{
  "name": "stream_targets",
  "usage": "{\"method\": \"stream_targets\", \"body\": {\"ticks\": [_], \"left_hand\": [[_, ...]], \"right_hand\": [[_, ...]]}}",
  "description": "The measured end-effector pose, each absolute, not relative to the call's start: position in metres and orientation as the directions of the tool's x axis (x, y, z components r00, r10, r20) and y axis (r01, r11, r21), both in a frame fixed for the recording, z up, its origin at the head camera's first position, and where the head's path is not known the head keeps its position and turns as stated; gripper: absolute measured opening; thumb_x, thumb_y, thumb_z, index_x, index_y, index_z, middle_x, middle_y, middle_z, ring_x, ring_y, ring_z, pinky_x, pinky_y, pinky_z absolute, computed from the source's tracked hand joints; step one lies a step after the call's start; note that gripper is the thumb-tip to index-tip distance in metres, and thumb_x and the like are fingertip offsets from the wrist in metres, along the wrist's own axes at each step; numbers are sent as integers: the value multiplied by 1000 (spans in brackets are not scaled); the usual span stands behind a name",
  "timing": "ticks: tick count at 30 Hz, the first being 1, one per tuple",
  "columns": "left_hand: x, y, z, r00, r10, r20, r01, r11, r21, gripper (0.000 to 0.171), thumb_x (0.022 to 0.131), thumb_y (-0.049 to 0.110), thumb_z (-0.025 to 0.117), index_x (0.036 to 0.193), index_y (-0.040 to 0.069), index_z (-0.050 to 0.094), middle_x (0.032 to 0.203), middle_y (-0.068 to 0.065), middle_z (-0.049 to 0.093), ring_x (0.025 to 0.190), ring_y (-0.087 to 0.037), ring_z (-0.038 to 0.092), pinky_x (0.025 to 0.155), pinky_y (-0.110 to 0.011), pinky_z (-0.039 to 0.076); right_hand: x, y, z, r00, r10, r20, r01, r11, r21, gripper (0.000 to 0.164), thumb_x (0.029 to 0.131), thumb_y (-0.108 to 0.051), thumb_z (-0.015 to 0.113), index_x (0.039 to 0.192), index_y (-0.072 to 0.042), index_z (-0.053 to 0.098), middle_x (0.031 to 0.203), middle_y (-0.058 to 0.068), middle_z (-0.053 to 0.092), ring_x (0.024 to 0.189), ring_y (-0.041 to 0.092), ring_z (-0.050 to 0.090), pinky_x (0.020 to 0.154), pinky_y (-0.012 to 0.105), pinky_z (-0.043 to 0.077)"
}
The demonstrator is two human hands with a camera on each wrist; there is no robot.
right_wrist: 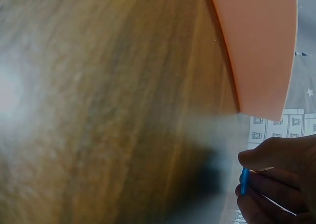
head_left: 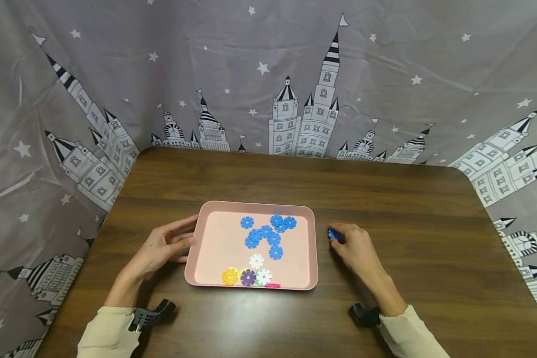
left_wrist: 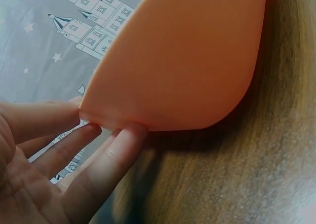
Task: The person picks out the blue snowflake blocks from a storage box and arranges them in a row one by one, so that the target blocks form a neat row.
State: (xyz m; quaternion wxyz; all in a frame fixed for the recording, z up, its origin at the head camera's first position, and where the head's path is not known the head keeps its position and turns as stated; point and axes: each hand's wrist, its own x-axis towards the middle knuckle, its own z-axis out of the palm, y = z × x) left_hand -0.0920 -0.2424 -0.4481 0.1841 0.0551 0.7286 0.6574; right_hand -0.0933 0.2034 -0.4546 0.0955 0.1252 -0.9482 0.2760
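Note:
A pink tray (head_left: 210,248) lies on the wooden table, with several blue notched discs (head_left: 266,231) scattered across its middle and right. My left hand (head_left: 161,247) is at the tray's left wall, its fairly straight fingers touching the outside, as the left wrist view also shows. Just right of the tray, my right hand (head_left: 357,251) pinches a blue notched disc (right_wrist: 244,181) between thumb and fingers. That disc is seen edge-on in the right wrist view and partly covered by the fingers in the head view.
Along the tray's near wall lie white discs (head_left: 256,261), a yellow-orange disc (head_left: 229,276), a purple disc (head_left: 248,277) and a pink piece (head_left: 272,286). A grey castle-print cloth (head_left: 232,64) hangs behind the table (head_left: 420,238). Dark camera mounts sit on both wrists.

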Motion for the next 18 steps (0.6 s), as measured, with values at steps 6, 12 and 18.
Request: {"method": "stream_targets", "body": {"ticks": [6,12,18], "left_hand": [[-92,-242,-448,-927,324,-191,-156,133,979,62,96,5,63,150,-3,34,148,-31,38,109,-8,63,72,-45,60],[-92,-242,-449,-926,325,-194,-159,129,979,62,96,5,63,150,-3,34,147,-31,39,109,-9,63,73,-45,60],[-92,-242,-448,-927,322,-194,-158,136,978,62,96,5,63,150,-2,35,147,-31,38,109,-10,63,73,-45,60]], "right_hand": [[-94,202,-457,-951,-184,250,-290,814,-503,35,76,6,76,111,5,72,109,20,71,103,38,65,87,52,54],[-95,198,-459,-957,-199,212,-283,809,-516,35,77,4,76,111,6,71,111,21,70,106,40,64,90,52,53],[-94,196,-460,-960,-197,199,-273,814,-513,35,78,2,76,113,5,71,112,20,69,107,38,63,91,52,53]]}}
